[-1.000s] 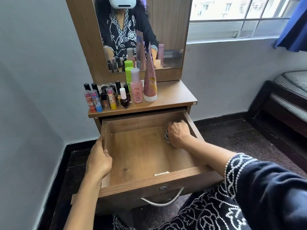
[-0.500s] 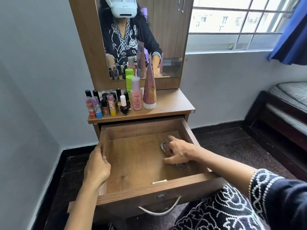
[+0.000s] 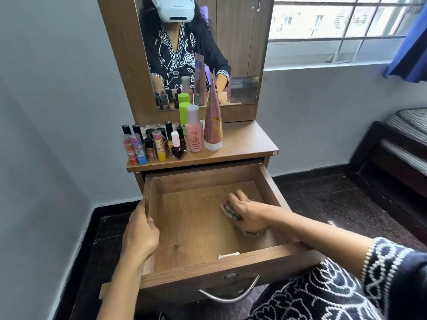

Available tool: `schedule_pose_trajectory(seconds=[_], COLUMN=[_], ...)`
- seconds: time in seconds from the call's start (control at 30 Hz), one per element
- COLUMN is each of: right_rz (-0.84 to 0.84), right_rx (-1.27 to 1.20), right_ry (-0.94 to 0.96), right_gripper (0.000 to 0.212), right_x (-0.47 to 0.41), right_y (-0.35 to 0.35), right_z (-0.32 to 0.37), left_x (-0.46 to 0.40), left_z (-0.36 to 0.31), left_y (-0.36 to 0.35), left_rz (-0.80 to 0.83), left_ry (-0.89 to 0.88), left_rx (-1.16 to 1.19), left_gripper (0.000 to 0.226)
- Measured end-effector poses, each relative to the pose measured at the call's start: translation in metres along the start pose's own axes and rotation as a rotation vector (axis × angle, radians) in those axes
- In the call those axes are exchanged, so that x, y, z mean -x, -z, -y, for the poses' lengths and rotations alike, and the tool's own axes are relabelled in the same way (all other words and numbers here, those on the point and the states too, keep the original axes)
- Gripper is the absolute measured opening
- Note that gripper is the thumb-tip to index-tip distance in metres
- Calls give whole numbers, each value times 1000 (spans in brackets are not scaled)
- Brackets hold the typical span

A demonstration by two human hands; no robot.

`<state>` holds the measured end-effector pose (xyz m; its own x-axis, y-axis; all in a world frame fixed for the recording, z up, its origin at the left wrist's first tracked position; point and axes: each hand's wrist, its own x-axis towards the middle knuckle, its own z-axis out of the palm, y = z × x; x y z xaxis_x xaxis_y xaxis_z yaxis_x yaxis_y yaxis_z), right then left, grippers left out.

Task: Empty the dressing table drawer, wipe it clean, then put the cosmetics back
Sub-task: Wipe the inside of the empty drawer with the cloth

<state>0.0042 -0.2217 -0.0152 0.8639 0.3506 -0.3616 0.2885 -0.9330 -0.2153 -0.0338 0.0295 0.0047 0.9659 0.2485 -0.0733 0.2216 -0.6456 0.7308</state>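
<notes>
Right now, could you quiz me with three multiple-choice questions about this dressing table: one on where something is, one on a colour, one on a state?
1. Where do the cosmetics stand?
A. In the drawer
B. On the table top
C. On the floor

2. What colour is the cap of the bottle behind the pink bottle?
A. Green
B. Blue
C. Black

3. What is the right hand doing?
A. Hanging idle
B. Pulling the handle
C. Pressing a cloth on the drawer bottom

Answers:
1 B: they are lined up on the table top, left of centre.
2 A: the cap is bright green.
3 C: the cloth shows under its fingers inside the drawer, while the left hand holds the drawer's left side.
</notes>
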Motion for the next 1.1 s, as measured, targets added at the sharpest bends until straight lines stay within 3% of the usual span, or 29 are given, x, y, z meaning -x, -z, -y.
schedule_pose_trajectory(seconds=[0.1,0.23,0.3,0.47,0.7,0.97,1.1], right_rz=[59,-123,-247,-507,-478,-452,-271], right_rx=[12,91,88,37,-24,-115,-160], right_ry=[64,-276,-352,-238,63,-71,9], right_gripper=[59,49,40,15,17,28,32], right_x=[11,6,-3,-20,-56,-106,-98], right_y=[-6,-1,5,17,1,-3,4], right_z=[-1,0,1,10,89,160,156], left_x=[0,0,0,-1,-3,-7,-8], left_z=[0,0,0,0,2,7,7], left_y=[0,0,0,0,-3,-2,-2], left_rz=[2,5,6,-2,-15,-3,8], left_ry=[-2,11,12,9,31,9,8], left_rx=[8,4,6,7,-10,-30,-32], left_gripper=[53,53,53,54,54,53,54])
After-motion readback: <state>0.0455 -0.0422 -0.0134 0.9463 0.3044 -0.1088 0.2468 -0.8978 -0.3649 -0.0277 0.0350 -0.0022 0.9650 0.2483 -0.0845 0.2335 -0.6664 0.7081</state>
